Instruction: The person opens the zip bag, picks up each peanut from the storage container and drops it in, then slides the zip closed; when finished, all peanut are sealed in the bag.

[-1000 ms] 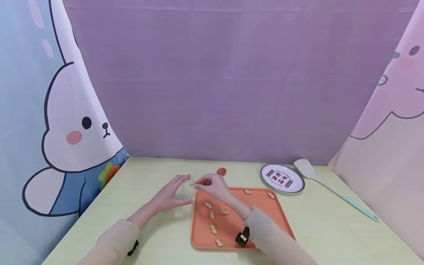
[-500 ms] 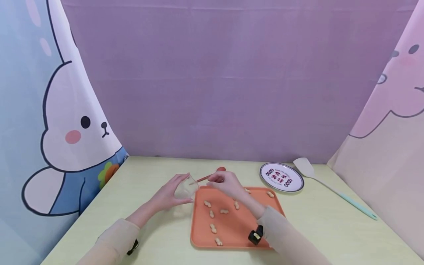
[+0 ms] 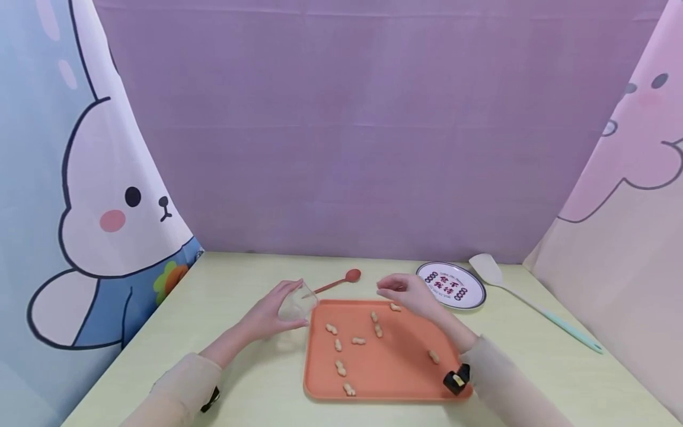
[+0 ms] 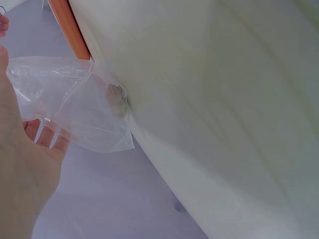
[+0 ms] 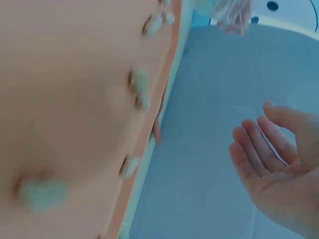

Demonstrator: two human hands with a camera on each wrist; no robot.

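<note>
My left hand [image 3: 271,313] holds a clear plastic bag [image 3: 297,303] at the left edge of the orange tray [image 3: 395,379], its mouth facing right. Through the film in the left wrist view, a brownish lump [image 4: 116,94] shows in the far end of the bag [image 4: 75,99]. Several unshelled peanuts [image 3: 340,367] lie scattered on the tray. Over the tray's back right part is my right hand [image 3: 418,296], nothing in its fingers. The right wrist view shows that same right hand [image 5: 271,154] with fingers loosely bent and palm bare.
Behind the tray lies a red spoon [image 3: 352,276], its handle reaching toward the bag. A white plate [image 3: 447,279] with red characters rests at the back right. Beside it, a spatula [image 3: 560,321] with a mint handle slants toward the right edge. A purple curtain [image 3: 341,130] closes off the back.
My right hand has drawn back from the bag's mouth and moved right over the tray, uncovering the red spoon. The left hand keeps its hold on the bag in nearly the same place.
</note>
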